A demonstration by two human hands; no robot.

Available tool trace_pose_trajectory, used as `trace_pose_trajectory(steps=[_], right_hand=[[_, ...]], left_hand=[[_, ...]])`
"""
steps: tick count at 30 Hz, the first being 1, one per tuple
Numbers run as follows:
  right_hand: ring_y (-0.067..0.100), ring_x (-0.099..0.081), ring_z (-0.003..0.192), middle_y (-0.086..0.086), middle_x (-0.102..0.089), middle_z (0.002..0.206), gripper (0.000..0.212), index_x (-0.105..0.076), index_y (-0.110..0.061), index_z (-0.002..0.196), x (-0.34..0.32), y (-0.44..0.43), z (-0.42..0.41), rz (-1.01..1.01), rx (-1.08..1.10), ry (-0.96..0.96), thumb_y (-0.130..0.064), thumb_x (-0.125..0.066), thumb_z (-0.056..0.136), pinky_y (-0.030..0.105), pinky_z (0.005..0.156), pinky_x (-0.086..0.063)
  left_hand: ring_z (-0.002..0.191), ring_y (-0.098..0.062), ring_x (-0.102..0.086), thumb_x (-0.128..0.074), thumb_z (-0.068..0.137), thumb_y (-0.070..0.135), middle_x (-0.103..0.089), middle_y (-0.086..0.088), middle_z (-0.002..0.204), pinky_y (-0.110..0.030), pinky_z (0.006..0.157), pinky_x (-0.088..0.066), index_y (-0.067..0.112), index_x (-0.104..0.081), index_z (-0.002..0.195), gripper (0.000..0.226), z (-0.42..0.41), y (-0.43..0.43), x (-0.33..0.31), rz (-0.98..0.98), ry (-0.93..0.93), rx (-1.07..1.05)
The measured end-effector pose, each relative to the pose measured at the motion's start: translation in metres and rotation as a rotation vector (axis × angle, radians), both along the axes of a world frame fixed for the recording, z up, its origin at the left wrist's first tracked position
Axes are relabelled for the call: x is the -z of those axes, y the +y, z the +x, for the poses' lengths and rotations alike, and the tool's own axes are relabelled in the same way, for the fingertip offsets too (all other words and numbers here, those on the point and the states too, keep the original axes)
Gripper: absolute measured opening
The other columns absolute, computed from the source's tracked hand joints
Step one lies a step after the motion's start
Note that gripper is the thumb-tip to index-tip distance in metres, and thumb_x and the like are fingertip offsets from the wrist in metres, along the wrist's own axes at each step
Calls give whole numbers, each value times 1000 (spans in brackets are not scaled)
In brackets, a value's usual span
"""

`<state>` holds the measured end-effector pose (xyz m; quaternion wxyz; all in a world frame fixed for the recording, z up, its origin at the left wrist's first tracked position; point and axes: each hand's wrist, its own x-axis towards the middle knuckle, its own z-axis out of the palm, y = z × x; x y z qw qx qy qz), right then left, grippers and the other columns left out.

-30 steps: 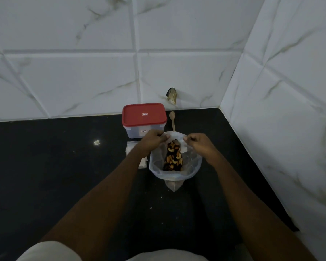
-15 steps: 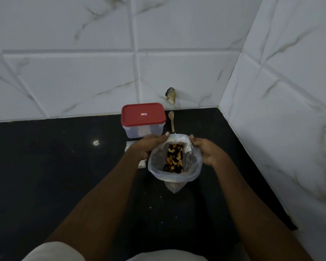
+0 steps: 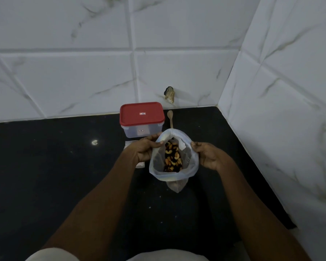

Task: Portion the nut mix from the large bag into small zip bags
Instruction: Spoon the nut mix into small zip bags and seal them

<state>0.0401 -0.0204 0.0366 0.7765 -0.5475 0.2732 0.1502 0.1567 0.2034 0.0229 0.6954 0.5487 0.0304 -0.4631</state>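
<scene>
A large clear plastic bag (image 3: 174, 175) stands on the black counter with its mouth spread wide, and the nut mix (image 3: 172, 158) of cashews and dark pieces shows inside. My left hand (image 3: 146, 150) grips the bag's left rim, fingers curled over the edge. My right hand (image 3: 208, 157) grips the right rim the same way. A small stack of white zip bags (image 3: 139, 164) lies flat on the counter just left of the bag, mostly hidden under my left hand.
A clear box with a red lid (image 3: 142, 118) stands behind the bag near the back wall. A wooden spoon (image 3: 170, 118) lies to its right. White tiled walls close in behind and on the right. The black counter (image 3: 45, 166) stretches to the left.
Both hands have slid down and apart along the bag's rim, from its far edge to its sides, pulling the mouth wider.
</scene>
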Motion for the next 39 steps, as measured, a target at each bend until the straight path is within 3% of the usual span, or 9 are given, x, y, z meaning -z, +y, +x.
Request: trace_pose_trajectory(steps=[6, 10, 13, 16, 20, 22, 27, 33, 39], right_hand=[[27, -59, 115, 12, -63, 122, 33, -62, -8, 123, 0, 5, 4, -378, -138, 25, -23, -63, 93, 47, 103, -47], [23, -62, 105, 9, -65, 112, 25, -65, -12, 114, -5, 7, 7, -689, -203, 18, -27, -63, 94, 40, 93, -53], [26, -65, 101, 13, -67, 105, 26, -65, -6, 108, -9, 6, 7, -775, -231, 93, -28, -64, 94, 42, 90, -56], [23, -64, 95, 14, -66, 106, 24, -64, -4, 110, -15, 8, 7, -777, -293, 122, -23, -63, 94, 35, 82, -56], [27, -64, 108, 14, -67, 116, 18, -67, -8, 108, -12, 18, 5, -377, -72, 0, -15, -63, 92, 46, 98, -51], [27, -62, 112, 13, -66, 118, 19, -66, -10, 110, -8, 25, 5, -356, 7, -27, -16, -65, 92, 47, 100, -50], [18, -61, 104, 3, -62, 112, 38, -59, -12, 122, -4, 26, -4, -652, -112, 1, -30, -69, 89, 33, 85, -51], [21, -70, 84, 10, -69, 98, 35, -59, -11, 112, -7, 26, -18, -778, -218, 150, -39, -64, 92, 32, 74, -58], [18, -70, 89, 13, -68, 108, 24, -63, -5, 110, -18, 33, -28, -492, -176, 51, -14, -70, 88, 22, 61, -56]], left_hand=[[112, -29, -60, -64, 90, 12, -63, -13, 124, -50, 98, -50, 13, -64, 118, 28, -3, -4, -8, 238, -206, 45], [87, -17, -62, -62, 94, 27, -65, -7, 100, -31, 73, -54, 13, -65, 100, 16, -5, 0, -11, 538, -529, 68], [84, -16, -63, -61, 95, 24, -64, -7, 99, -29, 65, -52, 9, -61, 111, 22, -6, 4, -13, 693, -561, 267], [87, -18, -65, -59, 95, 16, -65, -10, 104, -29, 67, -56, 9, -60, 116, 23, -9, 4, -19, 666, -496, 317], [104, -25, -63, -57, 95, 9, -65, -14, 115, -38, 80, -55, 7, -62, 116, 21, -19, -7, -22, 276, -213, 30], [109, -27, -62, -57, 95, 7, -65, -15, 118, -41, 84, -55, 4, -62, 119, 25, -22, -14, -17, 169, -148, -92], [109, -22, -63, -67, 89, 10, -65, -9, 120, -43, 95, -53, 11, -61, 117, 28, -32, -11, -8, 297, -358, -38], [76, -15, -67, -61, 94, 34, -65, -7, 91, -24, 58, -53, 10, -56, 112, 30, -43, 7, -19, 751, -598, 382], [82, -15, -69, -59, 94, 10, -68, -10, 100, -24, 62, -58, 6, -56, 116, 22, -61, 3, -28, 461, -403, 167]])
